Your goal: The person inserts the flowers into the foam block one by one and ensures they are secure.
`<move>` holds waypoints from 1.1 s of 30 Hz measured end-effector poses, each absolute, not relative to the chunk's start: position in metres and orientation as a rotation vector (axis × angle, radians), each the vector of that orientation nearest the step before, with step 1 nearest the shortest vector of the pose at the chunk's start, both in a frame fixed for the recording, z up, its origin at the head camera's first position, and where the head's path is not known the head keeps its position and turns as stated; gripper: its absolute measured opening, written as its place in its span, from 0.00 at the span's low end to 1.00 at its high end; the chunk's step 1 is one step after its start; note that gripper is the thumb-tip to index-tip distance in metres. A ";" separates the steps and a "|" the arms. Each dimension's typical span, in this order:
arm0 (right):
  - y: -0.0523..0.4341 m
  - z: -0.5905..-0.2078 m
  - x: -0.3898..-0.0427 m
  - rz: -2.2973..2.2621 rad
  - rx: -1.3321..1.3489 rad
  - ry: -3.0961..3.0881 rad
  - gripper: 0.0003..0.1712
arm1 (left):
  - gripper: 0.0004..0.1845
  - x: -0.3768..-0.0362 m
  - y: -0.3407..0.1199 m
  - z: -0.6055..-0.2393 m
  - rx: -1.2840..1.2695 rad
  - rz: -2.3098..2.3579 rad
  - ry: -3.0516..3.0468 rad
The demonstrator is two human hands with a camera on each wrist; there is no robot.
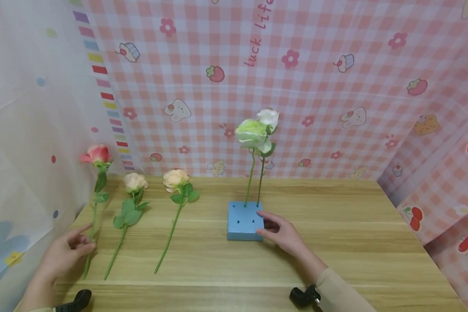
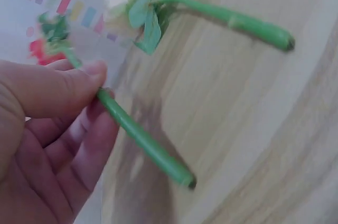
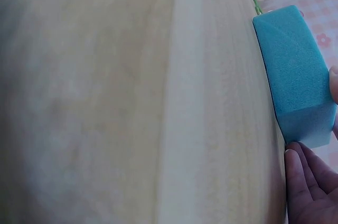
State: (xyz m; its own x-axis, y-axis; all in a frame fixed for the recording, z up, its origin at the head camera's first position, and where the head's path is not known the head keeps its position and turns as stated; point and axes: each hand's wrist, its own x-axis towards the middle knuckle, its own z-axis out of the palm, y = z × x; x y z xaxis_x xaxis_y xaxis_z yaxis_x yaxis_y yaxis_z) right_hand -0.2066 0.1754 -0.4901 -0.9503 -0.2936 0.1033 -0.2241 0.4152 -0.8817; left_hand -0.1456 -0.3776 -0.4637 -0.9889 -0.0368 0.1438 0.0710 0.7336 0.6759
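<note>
While the table (image 1: 335,225) is seen from the head view, a blue block (image 1: 243,221) is steadied by the right hand (image 1: 282,234), with the thumb on top and the fingers pressed to its near side. Two flowers, a green rose (image 1: 251,132) and a white rose (image 1: 268,117), are stuck upright in the back holes of the block. Three more flowers are laid flat on the left: a red rose (image 1: 96,154), a cream rose (image 1: 135,182) and a peach rose (image 1: 175,178). The stem of the red rose is pinched low down by the left hand (image 1: 64,253).

From the left wrist view, that stem (image 2: 142,137) is held between the thumb and the curled fingers (image 2: 79,145). Its cut end is seen just above the wood. The cream rose's stem (image 2: 237,23) is seen lying near it.

From the right wrist view, the block (image 3: 296,76) is touched at its corner by the fingers (image 3: 311,187).

It is judged that the picking-up step is in hand. For the next move, the red rose would need to be lifted, turned upright, and its cut end lined up with a free hole while the block is kept from sliding.
</note>
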 end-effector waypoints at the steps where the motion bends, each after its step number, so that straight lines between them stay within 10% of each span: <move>1: 0.175 -0.490 -0.207 -1.592 -0.476 2.589 0.32 | 0.32 -0.146 -0.376 -0.463 -0.013 -1.114 -2.770; 33: 0.176 -0.493 -0.207 -1.591 -0.499 2.595 0.32 | 0.25 -0.178 -0.312 -0.437 -0.078 -1.499 -2.490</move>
State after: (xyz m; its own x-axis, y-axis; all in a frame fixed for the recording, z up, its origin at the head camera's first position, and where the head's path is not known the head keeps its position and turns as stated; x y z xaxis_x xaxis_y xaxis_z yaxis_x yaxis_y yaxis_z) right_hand -0.2072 0.1760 -0.4933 -0.9461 -0.3012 0.1188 -0.2424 0.4160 -0.8765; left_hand -0.1775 -0.3124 -0.4368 -0.9712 -0.0744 0.2263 0.1651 0.4743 0.8647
